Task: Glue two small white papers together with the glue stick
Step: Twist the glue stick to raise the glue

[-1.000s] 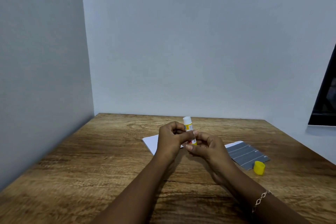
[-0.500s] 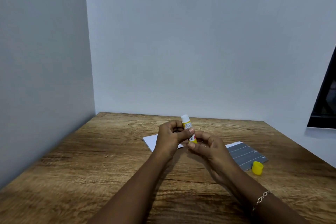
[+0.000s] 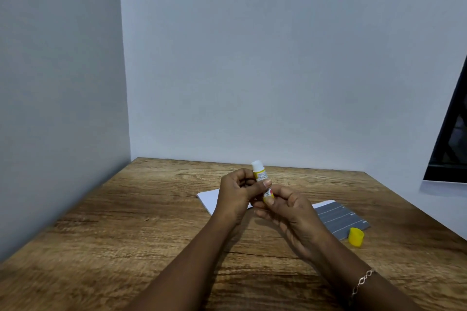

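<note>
An uncapped yellow glue stick (image 3: 260, 174) stands nearly upright above the table, white glue tip on top. My left hand (image 3: 236, 194) grips its upper barrel with thumb and fingers. My right hand (image 3: 288, 212) pinches its yellow base from below. A small white paper (image 3: 209, 198) lies flat on the table behind my left hand, partly hidden. A second white paper edge (image 3: 324, 203) shows behind my right hand, at the edge of a grey card.
The yellow glue cap (image 3: 356, 237) lies on the wooden table (image 3: 126, 222) at the right, beside a grey lined card (image 3: 341, 219). Walls close the table's left and back sides. A dark window frame (image 3: 452, 139) is at far right.
Both hands and the glue stick hold almost the same place; the head view has shifted slightly, and the fingers at the stick's base have moved a little.
</note>
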A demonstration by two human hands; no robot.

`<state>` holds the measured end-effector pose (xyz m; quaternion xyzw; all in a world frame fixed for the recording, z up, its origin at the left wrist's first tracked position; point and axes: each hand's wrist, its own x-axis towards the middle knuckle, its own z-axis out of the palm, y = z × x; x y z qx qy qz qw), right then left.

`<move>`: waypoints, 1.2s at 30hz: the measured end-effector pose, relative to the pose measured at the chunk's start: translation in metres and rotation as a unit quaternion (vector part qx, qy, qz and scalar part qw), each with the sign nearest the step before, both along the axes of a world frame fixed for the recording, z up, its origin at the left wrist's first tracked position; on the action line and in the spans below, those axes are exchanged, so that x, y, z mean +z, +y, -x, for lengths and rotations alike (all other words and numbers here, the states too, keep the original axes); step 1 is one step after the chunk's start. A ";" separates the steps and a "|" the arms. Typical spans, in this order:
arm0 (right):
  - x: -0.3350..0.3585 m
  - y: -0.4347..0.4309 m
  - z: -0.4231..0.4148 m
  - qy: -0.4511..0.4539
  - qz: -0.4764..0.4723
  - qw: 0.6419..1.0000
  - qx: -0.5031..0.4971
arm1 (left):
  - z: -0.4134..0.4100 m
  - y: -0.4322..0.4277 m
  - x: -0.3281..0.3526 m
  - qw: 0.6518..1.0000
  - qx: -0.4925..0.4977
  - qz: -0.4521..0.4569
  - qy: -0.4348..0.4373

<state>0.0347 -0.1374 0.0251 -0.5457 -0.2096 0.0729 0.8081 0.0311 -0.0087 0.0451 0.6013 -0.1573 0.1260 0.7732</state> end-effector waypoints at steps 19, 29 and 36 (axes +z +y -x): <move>0.000 0.003 0.001 0.002 -0.007 0.997 -0.075 | 0.001 -0.004 -0.002 1.000 0.002 0.021 0.006; 0.001 0.007 0.007 0.029 0.033 0.997 -0.064 | 0.001 -0.005 -0.002 1.000 0.026 0.008 0.007; 0.000 0.011 0.008 0.011 0.049 0.998 -0.049 | 0.002 -0.006 0.000 0.999 0.017 0.026 0.010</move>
